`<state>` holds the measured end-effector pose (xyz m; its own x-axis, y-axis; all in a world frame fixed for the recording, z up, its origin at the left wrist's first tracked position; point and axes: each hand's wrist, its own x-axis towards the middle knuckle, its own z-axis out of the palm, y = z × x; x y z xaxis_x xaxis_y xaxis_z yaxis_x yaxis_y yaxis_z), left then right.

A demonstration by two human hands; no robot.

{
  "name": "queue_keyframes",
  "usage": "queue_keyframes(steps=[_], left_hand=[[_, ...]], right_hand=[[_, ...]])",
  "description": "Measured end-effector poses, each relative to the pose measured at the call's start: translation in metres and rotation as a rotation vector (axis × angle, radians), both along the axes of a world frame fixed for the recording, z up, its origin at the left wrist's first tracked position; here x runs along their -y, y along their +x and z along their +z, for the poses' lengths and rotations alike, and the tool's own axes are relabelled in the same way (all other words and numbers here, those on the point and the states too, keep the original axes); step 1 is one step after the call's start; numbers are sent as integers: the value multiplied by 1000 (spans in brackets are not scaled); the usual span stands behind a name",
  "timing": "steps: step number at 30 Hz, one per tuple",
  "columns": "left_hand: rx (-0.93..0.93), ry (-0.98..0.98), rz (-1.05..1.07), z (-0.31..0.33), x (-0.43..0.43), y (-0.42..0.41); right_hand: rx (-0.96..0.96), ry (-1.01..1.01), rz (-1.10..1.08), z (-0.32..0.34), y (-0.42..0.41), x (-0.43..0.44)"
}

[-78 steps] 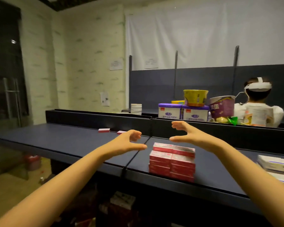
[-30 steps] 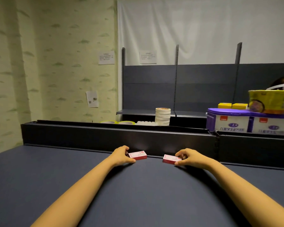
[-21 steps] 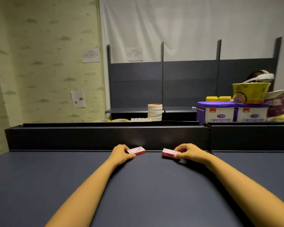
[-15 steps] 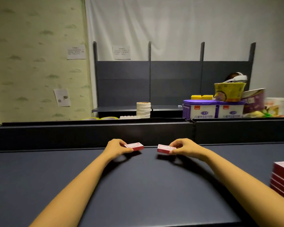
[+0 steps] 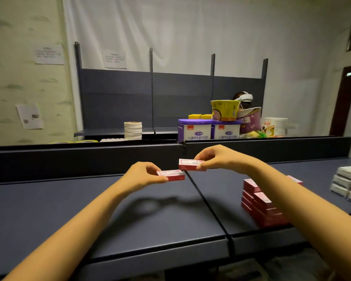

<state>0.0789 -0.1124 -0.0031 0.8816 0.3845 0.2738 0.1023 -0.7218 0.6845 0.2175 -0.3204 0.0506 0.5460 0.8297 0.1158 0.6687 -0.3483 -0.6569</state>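
My left hand (image 5: 143, 175) pinches a small flat red and white box (image 5: 172, 175) by its left end, lifted above the dark blue shelf top (image 5: 69, 211). My right hand (image 5: 217, 159) pinches a second box of the same kind (image 5: 187, 167) slightly higher and just to the right. The two boxes nearly meet over the seam between the two shelf panels. A stack of several matching red boxes (image 5: 261, 203) stands on the right panel, partly hidden behind my right forearm.
A black raised back wall (image 5: 89, 159) runs along the shelf's far edge. Piled white boxes (image 5: 349, 184) sit at the far right. Behind the wall are purple tins (image 5: 209, 129), a yellow bowl (image 5: 225, 109), a stack of white rolls (image 5: 132, 129) and a person wearing a headset (image 5: 244, 97).
Both hands have lifted their boxes off the shelf top and carried them to the right, toward the seam and the red stack. The right box is now higher than the left one.
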Motion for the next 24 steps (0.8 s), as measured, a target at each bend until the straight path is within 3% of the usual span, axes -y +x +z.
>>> queue_keyframes(steps=[12, 24], left_hand=[[75, -68, 59, 18, 157, -1], [-2, -124, 19, 9, 234, 28]], right_hand=[[198, 100, 150, 2, 45, 134], [105, 85, 187, -14, 81, 218]])
